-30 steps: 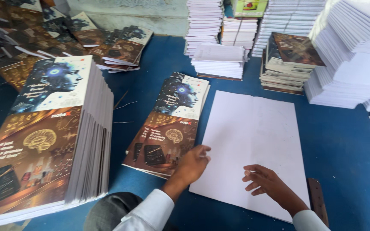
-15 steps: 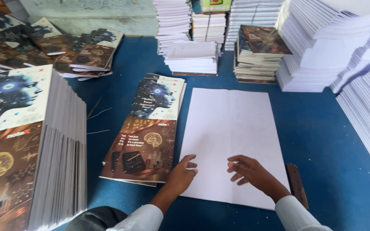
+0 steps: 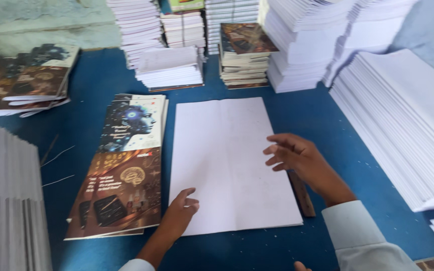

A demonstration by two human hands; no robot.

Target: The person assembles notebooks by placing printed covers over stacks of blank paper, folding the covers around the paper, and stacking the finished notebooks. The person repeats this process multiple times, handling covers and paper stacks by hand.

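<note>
Right hand lifted off white sheet block since half second ago, now hovering over its right edge, fingers spread, gripping nothing. Left hand shifted to block's lower left edge, fingers loosely curled, open, resting on paper. Block flat, matte, creased down middle, lying on blue table beside glossy printed covers; thin wooden ruler along right edge

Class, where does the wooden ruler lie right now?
The ruler lies on the blue table along the white sheet's right edge, partly under the right hand.
</note>
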